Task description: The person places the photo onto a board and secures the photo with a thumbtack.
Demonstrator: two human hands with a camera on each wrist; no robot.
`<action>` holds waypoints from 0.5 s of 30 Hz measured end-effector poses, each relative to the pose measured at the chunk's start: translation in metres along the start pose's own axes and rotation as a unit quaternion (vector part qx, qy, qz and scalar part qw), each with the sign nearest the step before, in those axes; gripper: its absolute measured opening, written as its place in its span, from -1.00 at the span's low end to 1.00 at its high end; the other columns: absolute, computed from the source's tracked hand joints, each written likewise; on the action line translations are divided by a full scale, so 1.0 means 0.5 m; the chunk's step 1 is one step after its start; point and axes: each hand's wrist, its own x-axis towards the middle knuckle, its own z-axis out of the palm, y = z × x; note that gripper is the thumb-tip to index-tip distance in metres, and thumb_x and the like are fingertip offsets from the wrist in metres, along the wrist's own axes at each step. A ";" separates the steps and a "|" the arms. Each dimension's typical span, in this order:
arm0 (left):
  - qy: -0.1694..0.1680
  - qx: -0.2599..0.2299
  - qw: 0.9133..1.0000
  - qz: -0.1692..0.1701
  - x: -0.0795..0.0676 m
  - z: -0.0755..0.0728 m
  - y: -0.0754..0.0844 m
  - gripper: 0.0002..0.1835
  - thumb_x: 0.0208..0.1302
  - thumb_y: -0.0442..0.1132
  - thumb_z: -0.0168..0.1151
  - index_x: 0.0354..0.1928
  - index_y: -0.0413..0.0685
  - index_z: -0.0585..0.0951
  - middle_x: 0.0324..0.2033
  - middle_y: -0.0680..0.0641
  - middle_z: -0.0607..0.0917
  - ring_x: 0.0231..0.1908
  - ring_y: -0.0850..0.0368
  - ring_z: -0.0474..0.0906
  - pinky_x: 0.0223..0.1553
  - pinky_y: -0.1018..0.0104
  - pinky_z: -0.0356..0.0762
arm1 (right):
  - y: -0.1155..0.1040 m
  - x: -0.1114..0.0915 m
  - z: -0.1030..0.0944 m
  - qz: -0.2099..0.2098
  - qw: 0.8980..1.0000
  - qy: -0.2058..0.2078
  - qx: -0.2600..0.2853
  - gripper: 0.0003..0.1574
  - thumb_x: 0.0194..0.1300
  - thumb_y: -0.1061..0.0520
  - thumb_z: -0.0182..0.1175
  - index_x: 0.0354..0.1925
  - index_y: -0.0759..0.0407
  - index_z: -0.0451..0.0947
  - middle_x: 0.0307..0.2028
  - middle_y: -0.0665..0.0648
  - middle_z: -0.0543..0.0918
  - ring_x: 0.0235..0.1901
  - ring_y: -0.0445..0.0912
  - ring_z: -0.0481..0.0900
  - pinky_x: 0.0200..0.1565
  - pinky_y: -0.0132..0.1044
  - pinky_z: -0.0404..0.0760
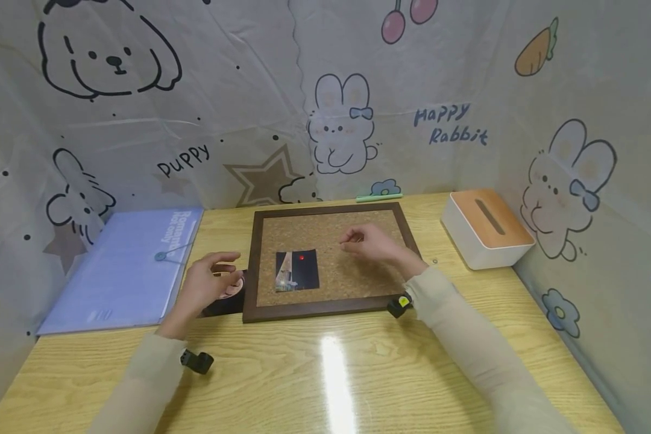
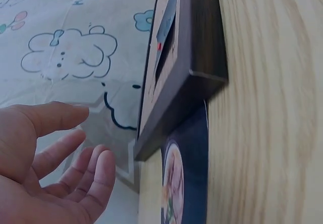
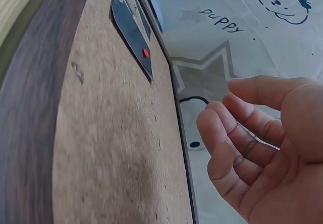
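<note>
A cork board in a dark brown frame lies on the table. A dark photo with a pale triangular shape lies on its left part, with a red pushpin near the photo's top. My right hand hovers over the board, right of the photo, fingers loosely curled and holding nothing, as the right wrist view also shows. Left of the frame, my left hand is above a second dark picture with a round pinkish image. Its fingers are relaxed around nothing, and it partly hides that picture in the head view.
A blue-violet folder with a string button lies at the left. At the right stands a white tissue box with a wooden lid. A green pen lies behind the board, and a small ring near the box.
</note>
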 end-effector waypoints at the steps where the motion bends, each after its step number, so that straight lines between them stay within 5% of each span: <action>1: 0.008 0.010 1.000 0.008 -0.003 -0.004 -0.003 -0.51 0.36 -0.20 0.28 0.31 -0.08 0.53 0.19 -0.27 0.56 0.09 -0.23 0.61 -0.16 0.08 0.69 | 0.003 -0.003 -0.003 0.000 1.000 0.000 0.001 -0.78 0.41 0.05 0.22 -0.09 0.13 0.65 -0.17 0.12 0.70 -0.17 0.05 0.69 -0.22 -0.22 0.67; 5: 0.023 0.031 0.999 0.027 -0.011 -0.018 -0.014 -0.51 0.34 -0.25 0.30 0.30 -0.15 0.53 0.27 -0.29 0.50 0.15 -0.29 0.58 -0.01 -0.02 0.65 | 0.014 -0.012 -0.014 0.005 1.000 -0.004 0.015 -0.76 0.41 0.04 0.22 -0.08 0.15 0.65 -0.14 0.14 0.69 -0.14 0.08 0.69 -0.19 -0.22 0.68; 15: 0.003 0.077 0.997 -0.009 -0.018 -0.033 -0.041 -0.44 0.39 -0.18 0.25 0.39 -0.14 0.43 0.34 -0.38 0.38 0.25 -0.37 0.46 0.10 -0.19 0.56 | 0.045 -0.035 -0.045 0.010 0.999 0.031 0.009 -0.80 0.40 0.03 0.24 -0.11 0.11 0.66 -0.19 0.12 0.68 -0.16 -0.01 0.65 -0.20 -0.25 0.63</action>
